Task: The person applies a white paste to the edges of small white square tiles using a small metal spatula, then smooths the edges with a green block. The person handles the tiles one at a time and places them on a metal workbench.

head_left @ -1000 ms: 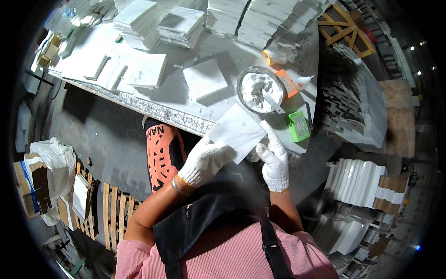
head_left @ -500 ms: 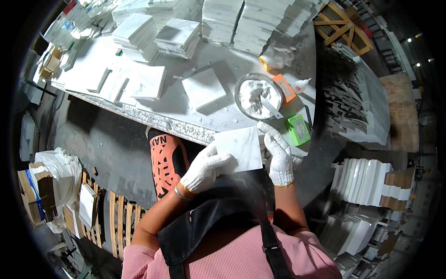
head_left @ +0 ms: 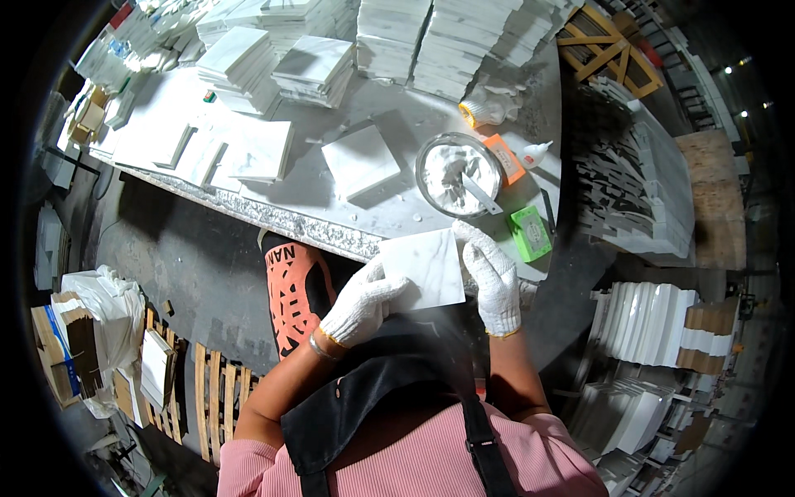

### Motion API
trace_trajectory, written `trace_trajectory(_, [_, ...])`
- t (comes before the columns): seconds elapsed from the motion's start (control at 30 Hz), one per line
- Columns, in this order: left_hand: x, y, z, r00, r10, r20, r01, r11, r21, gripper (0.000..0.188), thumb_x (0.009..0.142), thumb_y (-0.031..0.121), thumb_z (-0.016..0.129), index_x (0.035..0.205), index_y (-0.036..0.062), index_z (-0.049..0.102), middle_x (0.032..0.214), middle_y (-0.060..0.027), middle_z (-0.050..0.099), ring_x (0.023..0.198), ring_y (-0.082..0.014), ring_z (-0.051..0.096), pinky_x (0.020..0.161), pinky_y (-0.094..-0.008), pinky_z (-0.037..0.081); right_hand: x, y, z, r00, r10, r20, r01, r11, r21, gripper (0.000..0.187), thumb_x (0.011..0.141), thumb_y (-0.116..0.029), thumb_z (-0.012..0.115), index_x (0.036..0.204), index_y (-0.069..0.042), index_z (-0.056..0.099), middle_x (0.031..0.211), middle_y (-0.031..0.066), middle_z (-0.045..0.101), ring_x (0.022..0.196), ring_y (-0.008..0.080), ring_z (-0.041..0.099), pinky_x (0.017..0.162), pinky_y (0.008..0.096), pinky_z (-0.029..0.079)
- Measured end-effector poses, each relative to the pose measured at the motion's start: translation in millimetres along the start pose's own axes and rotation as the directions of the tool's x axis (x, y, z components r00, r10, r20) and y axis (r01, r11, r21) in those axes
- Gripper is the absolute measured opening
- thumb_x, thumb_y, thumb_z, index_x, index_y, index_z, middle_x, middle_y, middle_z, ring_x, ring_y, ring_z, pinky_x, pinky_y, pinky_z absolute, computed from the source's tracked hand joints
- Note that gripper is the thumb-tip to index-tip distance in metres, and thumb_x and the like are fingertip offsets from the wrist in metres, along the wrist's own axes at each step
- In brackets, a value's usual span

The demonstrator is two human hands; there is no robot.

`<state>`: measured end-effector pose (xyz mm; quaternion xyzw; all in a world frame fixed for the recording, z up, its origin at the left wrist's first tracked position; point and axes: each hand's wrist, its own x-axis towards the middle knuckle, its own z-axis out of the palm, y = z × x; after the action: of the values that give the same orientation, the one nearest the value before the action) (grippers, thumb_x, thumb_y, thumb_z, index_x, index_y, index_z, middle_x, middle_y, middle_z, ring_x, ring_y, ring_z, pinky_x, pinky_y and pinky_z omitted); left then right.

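Observation:
A square white marble tile (head_left: 424, 267) with grey veins is held up in front of me, just off the table's near edge. My left hand (head_left: 360, 308), in a white knitted glove, grips its left side with the thumb on top. My right hand (head_left: 490, 277), gloved the same way, is closed at the tile's right edge, its fingertips by the upper right corner. What its thumb does is hidden. Beyond the tile, a round bowl (head_left: 424, 184) of white paste stands on the table with a flat spatula (head_left: 480, 195) in it. Another marble tile (head_left: 361, 161) lies left of the bowl.
An orange box (head_left: 505, 159), a green box (head_left: 529, 234) and a small white bottle (head_left: 537, 154) stand right of the bowl. A spare glove (head_left: 489, 108) lies behind. Tile stacks (head_left: 313, 69) fill the table's far side. A wooden pallet (head_left: 217, 396) is on the floor at left.
Both hands and the tile have shifted very slightly left in the picture, as has the table. The grip looks the same.

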<state>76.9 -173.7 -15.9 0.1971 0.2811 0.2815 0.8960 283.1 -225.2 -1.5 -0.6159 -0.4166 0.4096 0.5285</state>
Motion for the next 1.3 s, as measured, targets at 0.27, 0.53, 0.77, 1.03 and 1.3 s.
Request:
trace_trajectory(0.27, [10.0, -2.6, -11.7, 0.999, -0.003, 0.037, 0.004, 1.000, -0.015, 0.060, 0.087, 0.014, 0.071, 0.139, -0.0016, 0.048, 0.117, -0.0065, 0.064, 0.103, -0.0175, 0.065, 0.095, -0.0369, 0.054, -8.5, 5.8, -3.1, 0.970, -0.230, 0.072, 0.241, 0.898, -0.368, 0.024, 0.093, -0.003, 0.062, 0.116, 0.003, 0.068, 0.114, 0.0151, 0.071, 0.102, 0.0250, 0.068, 0.090, 0.0344, 0.053])
trace_trajectory(0.53, [43.1, -6.2, -22.0, 0.998, 0.057, 0.030, -0.053, 0.994, -0.096, 0.032, 0.088, 0.010, 0.070, 0.118, 0.0038, 0.060, 0.103, -0.0027, 0.067, 0.098, -0.0149, 0.066, 0.093, -0.0333, 0.053, 15.7, -15.7, -31.7, 0.908, -0.399, -0.129, 0.288, 0.818, -0.498, 0.017, 0.092, -0.006, 0.067, 0.108, -0.001, 0.071, 0.105, 0.0115, 0.070, 0.099, 0.0250, 0.067, 0.089, 0.0351, 0.052])
trace_trajectory(0.77, [63.5, -8.7, -17.1, 0.996, 0.082, 0.021, -0.078, 0.989, -0.129, 0.028, 0.087, 0.011, 0.072, 0.112, 0.0048, 0.061, 0.095, -0.0001, 0.065, 0.089, -0.0122, 0.064, 0.088, -0.0310, 0.053, 57.5, -3.4, -55.1, 0.947, -0.314, -0.072, 0.115, 0.539, -0.835, 0.034, 0.088, -0.027, 0.074, 0.117, -0.010, 0.070, 0.110, 0.0099, 0.069, 0.087, 0.0193, 0.069, 0.072, 0.0320, 0.054])
trace_trajectory(1.03, [79.2, -15.4, -27.8, 0.992, 0.122, 0.029, -0.118, 0.985, -0.128, 0.043, 0.086, 0.018, 0.074, 0.122, 0.0002, 0.059, 0.104, -0.0052, 0.067, 0.095, -0.0160, 0.065, 0.088, -0.0316, 0.053, 75.7, 15.2, -50.0, 0.973, -0.232, 0.008, 0.154, 0.620, -0.769, 0.030, 0.086, -0.016, 0.073, 0.115, -0.006, 0.070, 0.099, 0.0144, 0.073, 0.083, 0.0255, 0.071, 0.075, 0.0347, 0.055])
trace_trajectory(1.3, [84.6, -14.1, -25.5, 0.995, 0.092, -0.034, -0.096, 0.986, -0.140, 0.056, 0.083, 0.020, 0.077, 0.130, -0.0018, 0.055, 0.110, -0.0067, 0.067, 0.101, -0.0170, 0.064, 0.092, -0.0321, 0.051, 78.9, 8.9, -63.8, 0.991, 0.023, -0.129, -0.083, 0.872, -0.483, 0.026, 0.091, -0.008, 0.067, 0.115, -0.002, 0.072, 0.095, 0.0059, 0.072, 0.077, 0.0084, 0.064, 0.065, 0.0238, 0.052])
